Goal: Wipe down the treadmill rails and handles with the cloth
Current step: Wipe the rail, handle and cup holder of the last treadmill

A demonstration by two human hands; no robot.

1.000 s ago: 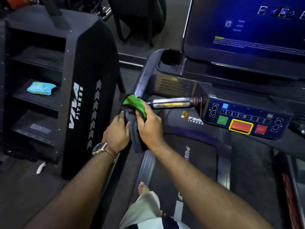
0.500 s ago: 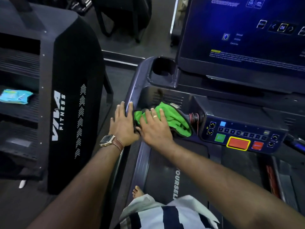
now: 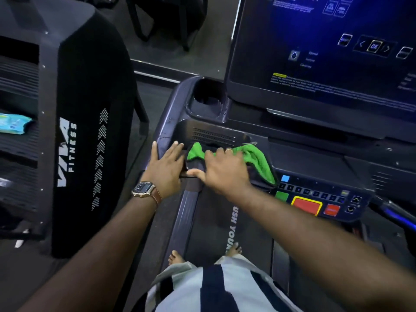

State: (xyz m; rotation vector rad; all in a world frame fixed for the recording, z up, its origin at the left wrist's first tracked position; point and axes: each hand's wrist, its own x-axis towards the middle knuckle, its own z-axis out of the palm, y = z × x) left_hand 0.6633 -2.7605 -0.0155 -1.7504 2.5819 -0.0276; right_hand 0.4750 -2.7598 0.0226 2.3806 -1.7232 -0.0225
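Step in hand: wiping the front handle bar at the left end of the console; judged early in the task, since the long side rails look untouched.
Cloth [image 3: 258, 158]: green, centre of the frame, draped over the handle bar, which it hides; its right end trails down toward the control panel [image 3: 319, 199].
Right hand [image 3: 225, 170]: lies over the cloth, its grip closed on cloth and bar together, thumb hooked under at the left, fingers curled over the top.
Left hand [image 3: 166, 165]: just left of the cloth, flat and open on the left rail [image 3: 164, 131], fingers spread, clamped on nothing; it appears to brace the body.
Doing it well: keep the cloth wrapped fully round the bar so the underside is wiped too; slide with steady pressure; gather the loose tail into the palm first.
In the way: the trailing cloth end lies just beside the blue key [image 3: 285, 178] and near the green button [image 3: 281, 195] and red button [image 3: 306, 206]; a stroke to the right could brush them. The screen [image 3: 326, 52], upper right, is lit.
Around: cup holder [image 3: 208, 93] above the hands; a black Viva Fitness machine [image 3: 90, 131] at left, with a light-blue packet [image 3: 13, 123] on its shelf at the left edge.
Footing: bare feet on the belt [image 3: 216, 233], lower centre.
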